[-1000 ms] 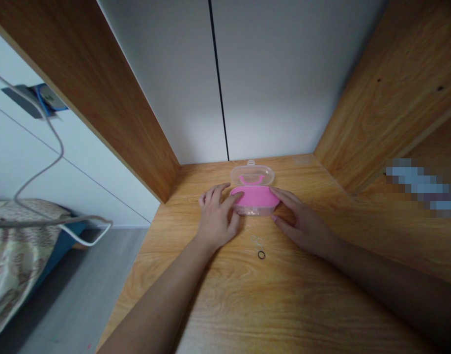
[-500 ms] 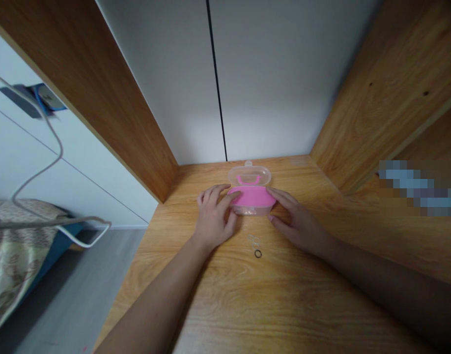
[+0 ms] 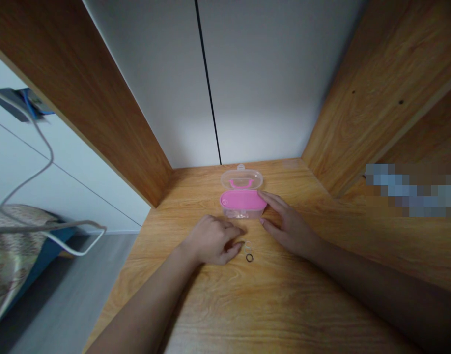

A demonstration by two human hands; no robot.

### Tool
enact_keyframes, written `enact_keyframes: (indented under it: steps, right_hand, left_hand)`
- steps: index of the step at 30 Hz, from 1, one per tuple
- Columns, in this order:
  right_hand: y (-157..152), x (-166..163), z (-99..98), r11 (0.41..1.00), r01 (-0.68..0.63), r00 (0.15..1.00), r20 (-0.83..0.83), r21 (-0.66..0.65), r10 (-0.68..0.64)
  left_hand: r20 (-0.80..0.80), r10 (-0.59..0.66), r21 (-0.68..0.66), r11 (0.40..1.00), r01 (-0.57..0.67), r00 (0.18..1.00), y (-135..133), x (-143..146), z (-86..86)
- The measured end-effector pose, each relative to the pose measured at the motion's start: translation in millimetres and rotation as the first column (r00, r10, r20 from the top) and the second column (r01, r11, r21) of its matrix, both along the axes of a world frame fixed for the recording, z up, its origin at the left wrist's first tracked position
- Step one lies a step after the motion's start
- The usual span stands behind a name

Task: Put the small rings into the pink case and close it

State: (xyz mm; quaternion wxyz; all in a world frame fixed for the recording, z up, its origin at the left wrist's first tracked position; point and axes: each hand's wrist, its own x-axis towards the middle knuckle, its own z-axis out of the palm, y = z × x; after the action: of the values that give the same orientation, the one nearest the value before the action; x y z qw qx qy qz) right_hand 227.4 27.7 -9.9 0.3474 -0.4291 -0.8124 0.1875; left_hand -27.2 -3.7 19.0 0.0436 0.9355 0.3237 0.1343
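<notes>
Two hands rest on the counter (image 3: pixel 284 305). The right hand (image 3: pixel 290 227) touches the pink box (image 3: pixel 242 203), grasping nothing. The left hand (image 3: pixel 211 241), loosely curled and empty, lies beside a small black ring (image 3: pixel 249 257).

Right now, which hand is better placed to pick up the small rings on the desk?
Left. The left hand has its fingertips right beside the small rings, while the right hand rests against the pink box.

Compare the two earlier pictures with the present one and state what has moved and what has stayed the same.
The left hand has let go of the pink box and drawn back toward the person; its fingertips now lie beside the small rings on the desk. The right hand stays against the box's right end. The box, lid open, and the rings have not shifted.
</notes>
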Motion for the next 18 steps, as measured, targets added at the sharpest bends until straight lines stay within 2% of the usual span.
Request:
enact_keyframes:
  steps: [4, 12, 18]
  right_hand:
    - [-1.3, -0.5, 2.0, 1.000, -0.002, 1.000, -0.022, -0.001, 0.002]
    - [-1.5, -1.0, -0.4, 1.000, -0.004, 0.998, -0.068, -0.005, 0.004]
    - [-2.1, -1.0, 1.7, 1.000, 0.002, 0.999, -0.043, 0.001, -0.002]
  left_hand:
    - [-0.050, -0.007, -0.109, 0.994, 0.002, 0.999, -2.8, 6.3, 6.8]
    - [-0.113, 0.090, -0.157, 0.982, -0.108, 0.989, -4.9, 9.2, 8.6]
    - [-0.121, 0.102, -0.167, 0.978, -0.122, 0.987, -4.6, 8.2, 9.2]
